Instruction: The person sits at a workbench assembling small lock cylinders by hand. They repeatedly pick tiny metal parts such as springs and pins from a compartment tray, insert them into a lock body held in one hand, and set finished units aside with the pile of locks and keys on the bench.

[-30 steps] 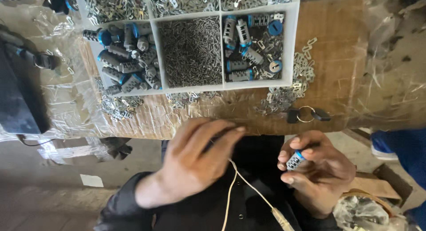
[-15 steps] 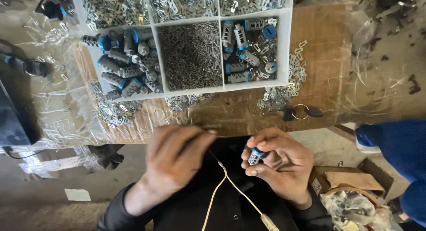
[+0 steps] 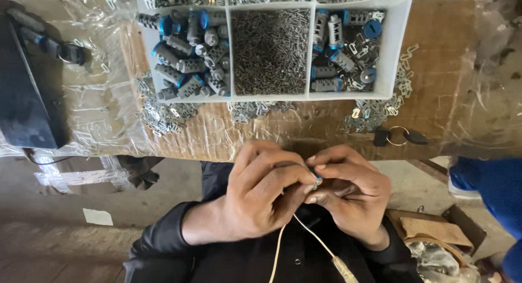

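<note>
Seen from the head camera, looking down, two bare hands are brought together in front of a dark-sleeved body, just below the near edge of a brown cardboard-covered tabletop (image 3: 446,98). The left hand (image 3: 261,193) is curled, its fingertips closed against a small grey metal cylinder with a blue end (image 3: 316,179). The right hand (image 3: 348,193) is also curled, and the same small cylinder is pinched between its fingers, so the part is held by both hands at the point where they meet. A thin white cord (image 3: 304,231) hangs below the hands. On the tabletop, well apart from the hands, a white plastic divided tray (image 3: 399,43) is set: grey and blue cylinders (image 3: 187,54) fill its left compartment, tiny grey metal pins (image 3: 271,51) its middle one, and further cylinders (image 3: 337,49) its right one. Small flat metal plates (image 3: 163,111) are scattered beside the tray, and a metal key ring with dark fobs (image 3: 399,136) lies near the tabletop's edge.
</note>
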The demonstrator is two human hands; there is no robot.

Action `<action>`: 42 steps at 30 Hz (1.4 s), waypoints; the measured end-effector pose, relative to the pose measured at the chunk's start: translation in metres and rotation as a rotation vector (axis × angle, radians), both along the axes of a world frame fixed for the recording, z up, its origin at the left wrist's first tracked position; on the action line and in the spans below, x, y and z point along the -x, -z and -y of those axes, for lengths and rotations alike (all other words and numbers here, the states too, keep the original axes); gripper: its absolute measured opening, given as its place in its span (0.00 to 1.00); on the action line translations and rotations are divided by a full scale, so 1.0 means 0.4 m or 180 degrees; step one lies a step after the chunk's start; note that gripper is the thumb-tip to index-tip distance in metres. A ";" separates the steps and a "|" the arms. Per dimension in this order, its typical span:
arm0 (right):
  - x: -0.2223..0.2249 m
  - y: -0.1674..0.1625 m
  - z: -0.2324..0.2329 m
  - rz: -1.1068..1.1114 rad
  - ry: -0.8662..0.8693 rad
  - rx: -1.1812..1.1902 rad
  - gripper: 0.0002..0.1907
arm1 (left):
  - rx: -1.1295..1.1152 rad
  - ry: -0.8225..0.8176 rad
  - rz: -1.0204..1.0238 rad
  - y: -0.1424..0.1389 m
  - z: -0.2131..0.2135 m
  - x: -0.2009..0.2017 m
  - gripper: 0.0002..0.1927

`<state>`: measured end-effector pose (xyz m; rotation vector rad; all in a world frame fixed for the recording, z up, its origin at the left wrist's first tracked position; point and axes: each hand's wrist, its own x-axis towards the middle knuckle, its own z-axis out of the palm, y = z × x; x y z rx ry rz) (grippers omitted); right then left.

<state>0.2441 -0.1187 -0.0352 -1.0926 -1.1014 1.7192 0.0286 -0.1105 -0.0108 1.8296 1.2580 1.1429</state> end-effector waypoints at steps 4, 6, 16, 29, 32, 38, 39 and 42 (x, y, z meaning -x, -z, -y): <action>0.013 -0.021 -0.008 0.0210 -0.0090 -0.0097 0.18 | -0.0085 0.0065 -0.0266 0.007 0.002 0.009 0.14; 0.024 -0.025 -0.019 0.0076 -0.0143 -0.0041 0.17 | 0.0209 0.0094 0.0009 0.017 0.025 0.026 0.15; 0.048 0.001 -0.002 -0.0462 0.0116 0.0155 0.18 | 0.0154 -0.0338 -0.1416 -0.032 -0.043 0.060 0.27; 0.020 -0.022 -0.001 -0.0361 0.0135 -0.0066 0.20 | 0.0115 -0.0177 -0.2070 0.028 0.011 0.067 0.24; 0.018 -0.023 -0.006 -0.0530 0.0045 -0.0135 0.19 | -0.0294 0.0118 -0.1772 0.042 0.012 0.092 0.17; 0.046 -0.031 -0.018 -0.0520 0.0093 0.0259 0.19 | 0.0102 -0.0386 -0.0135 0.013 0.044 0.102 0.11; 0.050 -0.032 -0.019 -0.0509 0.0010 0.0270 0.17 | 0.0295 -0.0470 0.0275 0.007 0.046 0.091 0.11; 0.058 -0.034 -0.021 0.0159 -0.0266 -0.0041 0.18 | 0.0474 -0.0046 0.0472 -0.001 0.030 0.069 0.11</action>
